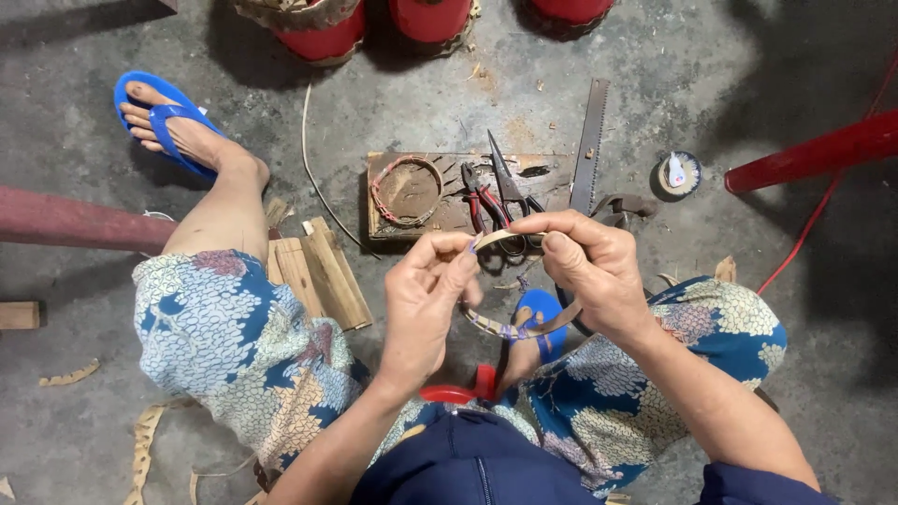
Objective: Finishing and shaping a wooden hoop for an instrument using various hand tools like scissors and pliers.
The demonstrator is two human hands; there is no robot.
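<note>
Bamboo strip [524, 327] arcs between both hands above the person's lap, its pale end pinched at the fingertips. Left hand [426, 299] grasps that end; right hand [589, 266] clenches the strip too. Beyond them, on the concrete floor, a wooden board [449, 217] carries pliers [477, 196], scissors [510, 182] and a small woven ring [405, 191].

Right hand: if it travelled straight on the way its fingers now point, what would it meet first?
The right hand points leftward along the thin strip; it would probably meet the left hand first.
</note>
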